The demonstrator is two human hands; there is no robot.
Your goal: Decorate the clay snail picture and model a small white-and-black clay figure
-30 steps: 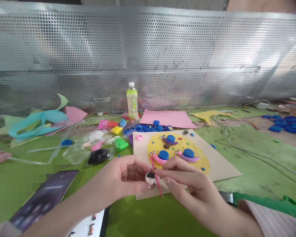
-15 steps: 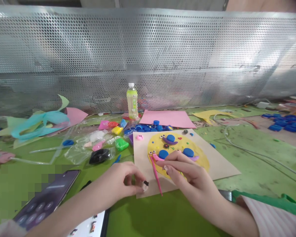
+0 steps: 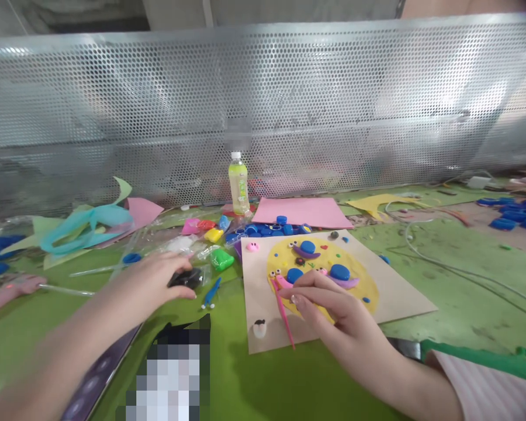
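My left hand (image 3: 158,280), thumb and fingers apart, is at a plastic bag of black clay (image 3: 193,277); whether it touches the bag I cannot tell. My right hand (image 3: 328,304) has thumb and fingertips pinched together over the yellow clay round on a beige sheet (image 3: 398,292); what they hold, if anything, is hidden. By those fingertips lies a thin pink stick (image 3: 284,318), beside a pink clay snail (image 3: 282,282) partly covered by the hand. A white clay piece with a black top (image 3: 259,328) rests on the sheet's near left corner. Blue caps (image 3: 340,272) form the snail shells.
Clay bags, one of them green (image 3: 221,259), lie left of the sheet, near a blue clay strip (image 3: 208,293). Behind stand a drink bottle (image 3: 239,186) and a perforated metal panel (image 3: 289,93). A green-handled tool (image 3: 469,359) lies by my right forearm. Another person's hand (image 3: 21,286) is far left.
My left hand has let go of the white clay piece with the black top, now on the sheet, and moved left and away to the black clay bag. My right hand keeps its pinch.
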